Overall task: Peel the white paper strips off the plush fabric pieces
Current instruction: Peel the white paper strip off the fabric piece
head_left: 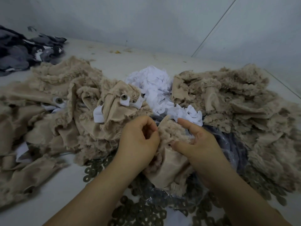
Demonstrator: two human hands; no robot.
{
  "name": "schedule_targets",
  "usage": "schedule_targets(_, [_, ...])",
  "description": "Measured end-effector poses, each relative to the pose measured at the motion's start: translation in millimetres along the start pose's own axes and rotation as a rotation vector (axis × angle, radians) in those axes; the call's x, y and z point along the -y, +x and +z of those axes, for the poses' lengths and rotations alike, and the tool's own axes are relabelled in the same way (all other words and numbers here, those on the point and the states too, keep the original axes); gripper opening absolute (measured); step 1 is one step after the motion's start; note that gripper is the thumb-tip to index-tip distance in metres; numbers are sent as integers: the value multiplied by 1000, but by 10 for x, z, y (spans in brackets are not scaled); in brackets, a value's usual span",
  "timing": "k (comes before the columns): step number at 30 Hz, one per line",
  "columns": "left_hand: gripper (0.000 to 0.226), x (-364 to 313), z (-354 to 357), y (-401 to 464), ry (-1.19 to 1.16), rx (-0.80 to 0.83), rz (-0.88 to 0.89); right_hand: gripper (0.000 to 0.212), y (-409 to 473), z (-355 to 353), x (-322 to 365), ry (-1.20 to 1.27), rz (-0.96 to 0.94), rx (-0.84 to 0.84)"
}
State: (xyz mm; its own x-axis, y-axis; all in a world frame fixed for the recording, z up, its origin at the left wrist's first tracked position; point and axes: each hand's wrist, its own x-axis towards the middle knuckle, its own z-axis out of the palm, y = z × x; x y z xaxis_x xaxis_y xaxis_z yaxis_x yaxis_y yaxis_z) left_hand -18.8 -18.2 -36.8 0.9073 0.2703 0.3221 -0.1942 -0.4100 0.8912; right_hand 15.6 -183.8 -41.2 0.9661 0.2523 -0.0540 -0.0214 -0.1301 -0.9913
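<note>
I hold one beige plush fabric piece [169, 154] at near centre, above a dark plastic bag [231, 144] and a scatter of grey-green ring washers [143, 211] on the pale bench [53, 185]. My left hand [140, 141] has its fingers curled, pinching the left edge of the piece. My right hand [200, 144] grips the right edge, thumb [180, 146] pressed on the smooth backing, index finger extended. No white strip shows on this piece; I cannot tell whether one lies under the fingers.

The left heap of beige plush pieces [53, 101] carries white paper strips [99, 114] with round studs [124, 97]. The crumpled white paper pile [156, 85] lies far centre; the right heap of beige plush [241, 98] shows none. Dark grey fabric scraps [24, 49] lie far left.

Handling, as judged: plush is light, limp and stretchy; paper is thin and tears easily. Pin the backing beside the strip, take a free corner, pull low and slow
</note>
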Motion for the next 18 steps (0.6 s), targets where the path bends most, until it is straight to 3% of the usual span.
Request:
schedule_targets(6, [16, -227, 141, 573, 374, 127, 205, 69, 48, -62, -44, -58, 59, -10])
schedule_targets(9, [17, -180, 362, 851, 554, 316, 300, 74, 65, -93, -51, -63, 75, -22])
schedule_targets(13, [40, -63, 561, 1053, 656, 518, 347, 75, 95, -111, -36, -101, 60, -45])
schedule_targets(18, [15, 32, 550, 1050, 528, 337, 339, 83, 152, -156, -30, -131, 64, -39])
